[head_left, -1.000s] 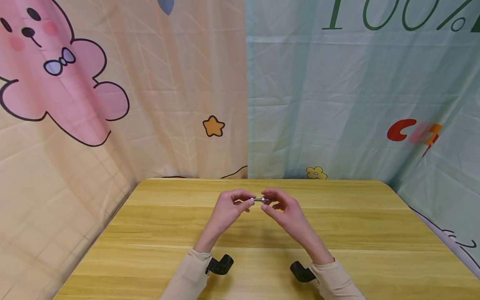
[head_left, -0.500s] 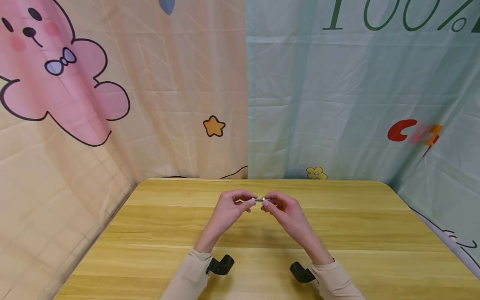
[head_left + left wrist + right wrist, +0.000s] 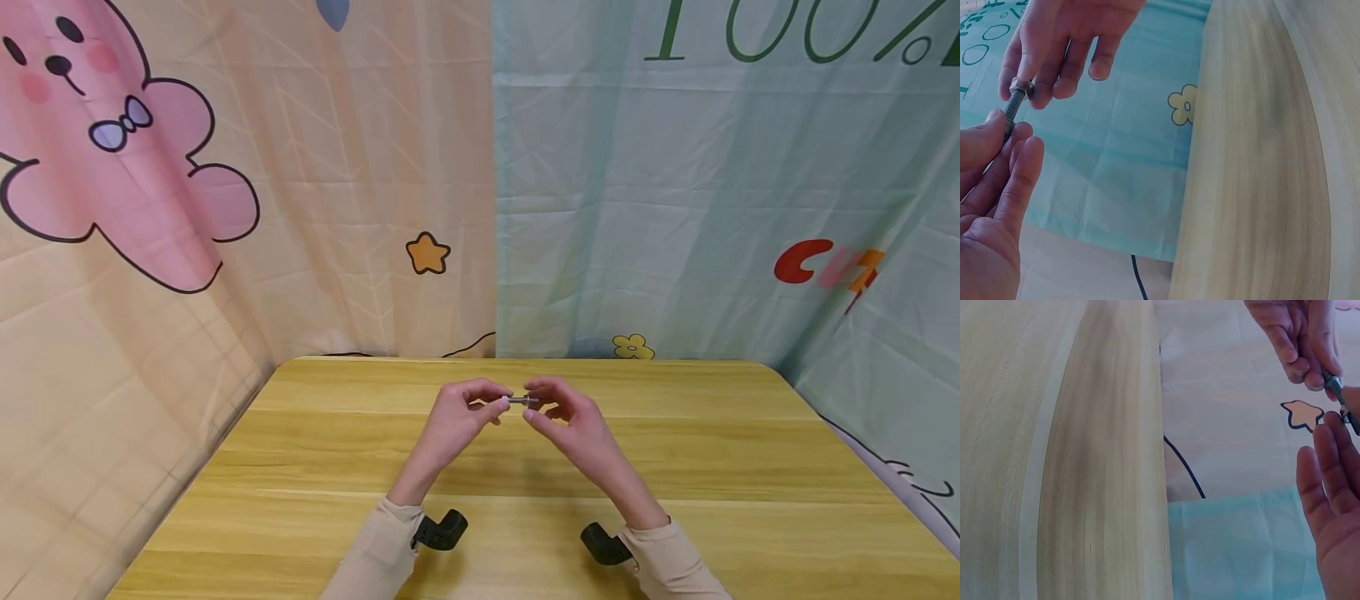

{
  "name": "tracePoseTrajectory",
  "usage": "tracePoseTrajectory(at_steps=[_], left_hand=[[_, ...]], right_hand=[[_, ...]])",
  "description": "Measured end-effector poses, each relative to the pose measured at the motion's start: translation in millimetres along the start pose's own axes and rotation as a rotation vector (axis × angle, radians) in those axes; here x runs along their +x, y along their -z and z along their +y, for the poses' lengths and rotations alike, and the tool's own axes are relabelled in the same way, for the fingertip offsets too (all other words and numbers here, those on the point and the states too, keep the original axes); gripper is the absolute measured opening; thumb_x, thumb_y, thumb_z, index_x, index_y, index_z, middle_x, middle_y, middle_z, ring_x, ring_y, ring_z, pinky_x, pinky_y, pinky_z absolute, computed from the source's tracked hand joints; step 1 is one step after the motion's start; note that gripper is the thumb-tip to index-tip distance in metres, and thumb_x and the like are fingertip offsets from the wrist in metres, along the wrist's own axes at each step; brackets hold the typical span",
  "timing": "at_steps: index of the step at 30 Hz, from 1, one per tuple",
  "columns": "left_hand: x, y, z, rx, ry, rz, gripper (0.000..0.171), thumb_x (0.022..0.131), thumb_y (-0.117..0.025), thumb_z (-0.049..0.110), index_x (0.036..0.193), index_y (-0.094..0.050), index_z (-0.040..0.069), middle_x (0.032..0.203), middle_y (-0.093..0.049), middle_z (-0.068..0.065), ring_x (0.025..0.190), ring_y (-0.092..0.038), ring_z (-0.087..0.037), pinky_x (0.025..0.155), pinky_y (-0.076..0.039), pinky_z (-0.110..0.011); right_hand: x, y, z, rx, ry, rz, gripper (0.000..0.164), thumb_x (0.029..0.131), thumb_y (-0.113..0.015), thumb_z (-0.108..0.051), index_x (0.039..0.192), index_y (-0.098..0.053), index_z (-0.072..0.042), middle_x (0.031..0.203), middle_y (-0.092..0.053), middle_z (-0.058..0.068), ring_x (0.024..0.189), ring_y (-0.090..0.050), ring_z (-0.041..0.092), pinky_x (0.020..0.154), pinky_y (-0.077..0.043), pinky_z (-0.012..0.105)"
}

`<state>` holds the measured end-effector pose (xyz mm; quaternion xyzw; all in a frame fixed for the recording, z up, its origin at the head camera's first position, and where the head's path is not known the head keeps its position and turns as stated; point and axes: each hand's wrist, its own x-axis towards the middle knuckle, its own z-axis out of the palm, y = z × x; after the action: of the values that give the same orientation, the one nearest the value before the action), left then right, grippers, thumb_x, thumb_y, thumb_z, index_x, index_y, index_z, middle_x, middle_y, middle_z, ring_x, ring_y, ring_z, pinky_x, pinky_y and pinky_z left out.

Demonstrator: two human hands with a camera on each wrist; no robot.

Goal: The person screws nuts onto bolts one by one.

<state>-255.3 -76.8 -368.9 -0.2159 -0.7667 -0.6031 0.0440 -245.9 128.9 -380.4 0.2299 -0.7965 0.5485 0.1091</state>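
A metal bolt (image 3: pixel 516 400) is held level above the table, a hex nut (image 3: pixel 1021 86) threaded on its shank. The left hand (image 3: pixel 467 414) pinches the bolt's head end between thumb and fingers, which cover the head in the head view. Around the nut end, the right hand (image 3: pixel 564 414) has its thumb below and index finger above, spread apart with the nut between them. In the right wrist view, the right fingertips (image 3: pixel 1330 420) are close beside the nut, and its other fingers extend loosely.
The wooden table (image 3: pixel 300 467) lies beneath both hands. Printed curtains (image 3: pixel 600 208) hang behind and at both sides. Black wrist mounts (image 3: pixel 442 530) sit at both sleeve cuffs.
Half a second ago the right thumb and index finger were closed on the nut; now they have spread apart, much as one second ago. The left hand stays in place.
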Motion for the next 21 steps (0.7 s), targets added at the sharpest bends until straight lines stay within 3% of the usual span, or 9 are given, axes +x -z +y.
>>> tracePoseTrajectory(at_steps=[5,13,18,21], left_hand=[[0.5,-0.3,-0.4,-0.002,-0.004,0.001,0.01,0.093,-0.07,0.014,0.1,-0.075,0.01,0.095,-0.068,-0.004,0.075,-0.064,-0.022,0.072,-0.056,-0.033],[1.0,-1.7,-0.6,0.003,-0.018,-0.006,0.009,0.092,-0.07,0.013,0.1,-0.075,0.009,0.094,-0.068,-0.004,0.075,-0.064,-0.021,0.071,-0.056,-0.032],[0.7,-2.3,-1.0,0.013,-0.025,-0.011,0.009,0.092,-0.071,0.013,0.1,-0.075,0.01,0.094,-0.069,-0.002,0.075,-0.064,-0.02,0.071,-0.057,-0.032],[0.2,-2.1,-0.3,0.012,-0.024,-0.01,0.009,0.092,-0.071,0.013,0.1,-0.075,0.01,0.094,-0.069,-0.002,0.075,-0.064,-0.021,0.071,-0.057,-0.032]], right_hand=[[-0.2,1.0,0.7,0.004,0.03,-0.004,0.02,0.094,-0.07,-0.021,0.113,-0.065,-0.018,0.108,-0.065,-0.001,0.098,-0.062,0.016,0.085,-0.053,0.035],[-1.1,0.4,0.1,0.054,-0.028,-0.01,0.014,0.096,-0.066,-0.024,0.104,-0.067,-0.014,0.092,-0.069,0.002,0.088,-0.067,0.025,0.08,-0.056,0.034],[-0.9,-1.1,1.0,0.054,-0.095,0.011,0.023,0.099,-0.061,-0.031,0.098,-0.07,-0.01,0.084,-0.069,0.004,0.081,-0.065,0.029,0.075,-0.055,0.036],[-0.8,-1.4,0.8,0.05,-0.102,0.016,0.026,0.099,-0.06,-0.032,0.105,-0.07,-0.009,0.091,-0.069,0.005,0.086,-0.065,0.027,0.078,-0.055,0.037]])
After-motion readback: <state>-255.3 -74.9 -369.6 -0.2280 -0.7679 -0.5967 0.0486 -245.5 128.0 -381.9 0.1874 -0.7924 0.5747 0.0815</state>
